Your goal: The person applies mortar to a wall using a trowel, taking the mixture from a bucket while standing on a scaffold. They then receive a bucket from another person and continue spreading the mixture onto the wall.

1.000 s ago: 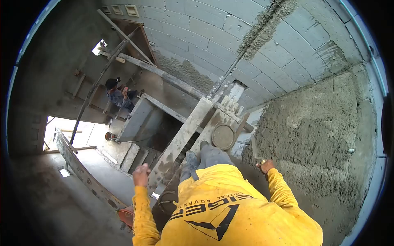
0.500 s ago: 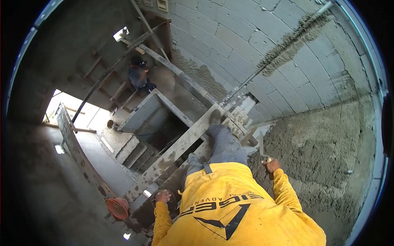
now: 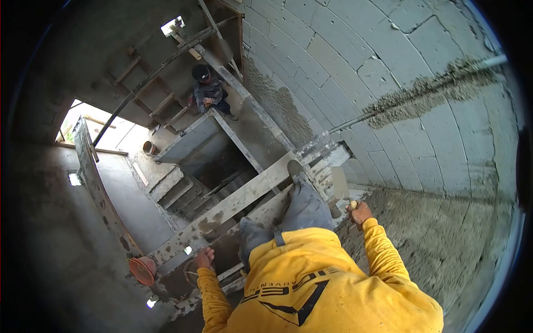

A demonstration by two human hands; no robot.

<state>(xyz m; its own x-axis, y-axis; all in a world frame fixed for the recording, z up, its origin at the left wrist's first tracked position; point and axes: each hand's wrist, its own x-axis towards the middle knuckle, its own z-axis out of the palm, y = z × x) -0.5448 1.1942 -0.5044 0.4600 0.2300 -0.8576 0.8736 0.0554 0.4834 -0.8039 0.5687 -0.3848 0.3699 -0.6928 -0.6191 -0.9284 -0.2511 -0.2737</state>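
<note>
My right hand (image 3: 361, 212) is closed around the pale handle of a trowel (image 3: 340, 183). The trowel's flat blade points away from me, beside the grey block wall (image 3: 355, 61). Just right of that hand lies rough, wet-looking mortar (image 3: 422, 227) on the wall's lower part. Low on the left, my left hand (image 3: 204, 258) has curled fingers at a dark rounded thing, partly hidden, that I cannot make out. My legs stand over wooden planks (image 3: 244, 202) spotted with mortar.
Below the planks are a deep opening and concrete steps (image 3: 172, 191). A co-worker (image 3: 209, 91) is lower down by a partition. An orange bucket (image 3: 142, 270) stands at the planks' left end. A pipe (image 3: 347, 123) runs along the block wall, partly covered in mortar.
My view has shifted. My right hand has lifted the trowel away from the mortared area, its blade turning broad side to view. My left hand has moved left. The co-worker has turned.
</note>
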